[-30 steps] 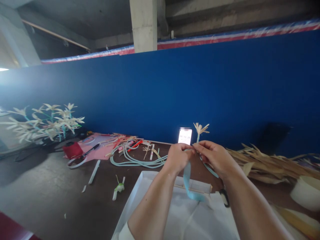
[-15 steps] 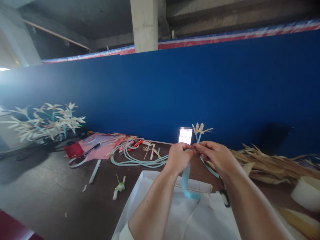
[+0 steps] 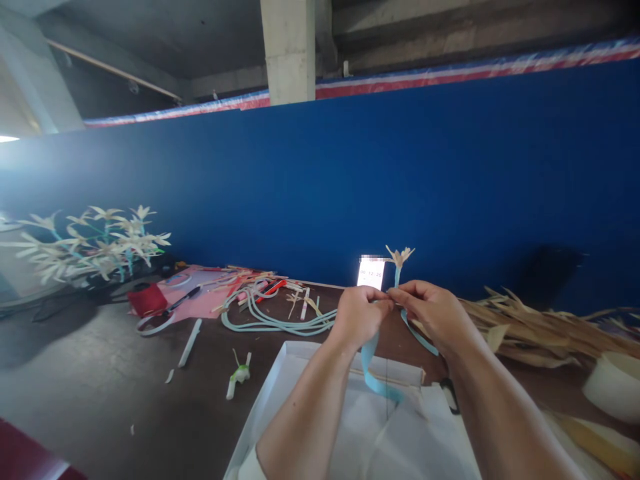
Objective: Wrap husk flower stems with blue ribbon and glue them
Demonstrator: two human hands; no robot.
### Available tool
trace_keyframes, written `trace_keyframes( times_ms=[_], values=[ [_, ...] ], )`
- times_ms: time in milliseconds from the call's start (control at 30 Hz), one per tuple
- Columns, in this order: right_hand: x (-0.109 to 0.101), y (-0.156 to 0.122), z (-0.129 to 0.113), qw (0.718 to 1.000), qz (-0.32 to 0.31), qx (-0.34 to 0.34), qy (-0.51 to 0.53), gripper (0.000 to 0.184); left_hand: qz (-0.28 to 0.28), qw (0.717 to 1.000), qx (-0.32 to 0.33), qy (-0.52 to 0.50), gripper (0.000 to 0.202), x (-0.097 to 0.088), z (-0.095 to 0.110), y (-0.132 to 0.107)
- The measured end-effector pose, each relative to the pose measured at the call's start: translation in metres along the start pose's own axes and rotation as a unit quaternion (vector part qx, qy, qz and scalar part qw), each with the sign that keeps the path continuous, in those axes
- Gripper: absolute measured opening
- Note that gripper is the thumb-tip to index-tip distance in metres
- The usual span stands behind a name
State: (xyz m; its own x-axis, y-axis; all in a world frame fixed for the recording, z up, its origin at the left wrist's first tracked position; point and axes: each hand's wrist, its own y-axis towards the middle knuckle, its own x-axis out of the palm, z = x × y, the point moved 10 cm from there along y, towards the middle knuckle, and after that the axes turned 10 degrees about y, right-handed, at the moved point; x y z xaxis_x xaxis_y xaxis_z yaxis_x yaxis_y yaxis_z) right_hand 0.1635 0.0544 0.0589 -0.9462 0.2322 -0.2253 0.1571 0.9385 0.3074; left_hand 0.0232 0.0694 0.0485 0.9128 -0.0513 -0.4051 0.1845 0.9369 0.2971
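Note:
In the head view a small handmade flower (image 3: 400, 257) with pale, dry petals stands upright above my fingers, its stem covered in light blue. My right hand (image 3: 433, 310) is closed in a pinch on that stem just below the bloom. My left hand (image 3: 356, 317) pinches a light blue ribbon (image 3: 370, 373) close beside the right fingertips; its loose end hangs down over a white tray (image 3: 265, 387). The exact spot where ribbon meets stem is hidden by the fingers. Behind the hands a lit phone (image 3: 371, 272) shows a timer.
Finished pale flowers (image 3: 100, 243) stand at the far left. A red ribbon roll (image 3: 147, 298), pink paper (image 3: 187, 303), a coil of blue cord (image 3: 275, 327) and sticks lie left of centre. Dry husks (image 3: 535, 333) and a white roll (image 3: 615, 383) are at right. A blue panel (image 3: 320, 193) closes off the back.
The flower has turned about its stem, so its petals face differently and look narrower. The hanging ribbon has shifted slightly. Both hands stay almost in place.

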Motion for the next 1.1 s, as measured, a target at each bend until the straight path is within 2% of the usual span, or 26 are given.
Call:
trace_keyframes(
  times_ms=[200, 400, 667, 833, 1100],
  values=[
    [-0.001, 0.000, -0.001, 1.000, 0.006, -0.006, -0.014, 0.032, -0.011, 1.000, -0.005, 0.002, 0.026, 0.003, 0.001, -0.001],
    [0.000, 0.001, 0.000, 1.000, 0.014, -0.011, -0.023, 0.034, 0.013, 0.999, -0.003, 0.036, 0.023, -0.002, 0.002, -0.001],
    [0.013, 0.003, 0.014, 0.989, -0.030, 0.051, 0.137, 0.045, -0.007, 0.995, -0.052, -0.080, 0.029, -0.005, 0.001, -0.003],
    [0.017, 0.000, 0.008, 0.994, -0.062, 0.028, 0.090, 0.042, -0.002, 0.994, -0.060, -0.089, 0.025, -0.004, -0.002, -0.002],
    [0.004, -0.001, -0.014, 0.997, -0.006, -0.051, -0.057, 0.033, 0.004, 0.999, -0.035, -0.039, 0.022, 0.000, -0.004, 0.000]
  ],
)
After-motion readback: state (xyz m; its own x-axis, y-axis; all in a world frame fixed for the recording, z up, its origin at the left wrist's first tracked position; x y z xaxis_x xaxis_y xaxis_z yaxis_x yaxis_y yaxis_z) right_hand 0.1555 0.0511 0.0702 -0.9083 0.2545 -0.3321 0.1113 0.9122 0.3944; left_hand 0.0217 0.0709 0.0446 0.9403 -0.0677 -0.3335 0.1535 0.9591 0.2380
